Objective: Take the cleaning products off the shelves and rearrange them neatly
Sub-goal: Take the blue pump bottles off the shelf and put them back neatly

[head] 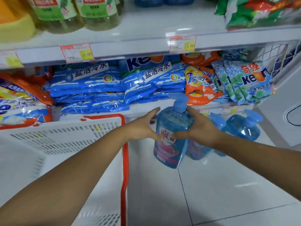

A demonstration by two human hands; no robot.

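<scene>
Curling round a clear-blue, pink-labelled pump bottle [171,122], the right grip [202,129] holds it; left grip [141,128] lies open.

Counts, standing at this shelf bay: blue pump bottles [171,139], three going by pump heads, maybe a fourth behind, can't separate. Blue cold-water detergent bags [88,84], two stacks, roughly three bags each, lower ones partly hidden. Green-and-blue Keon powder bags [250,82] standing on edge, about four. Orange Tide bags [197,88], at least two in the middle pile, more orange bags far left, too blurred to number. Green-label bottles [97,13] on top shelf, two clear, others cut off. Dark blue jugs [148,1] up top, two. Yellow tub [14,28], one. Price tags [78,53], three on upper rail, two on lower. White basket with red handle [65,136], one.
</scene>
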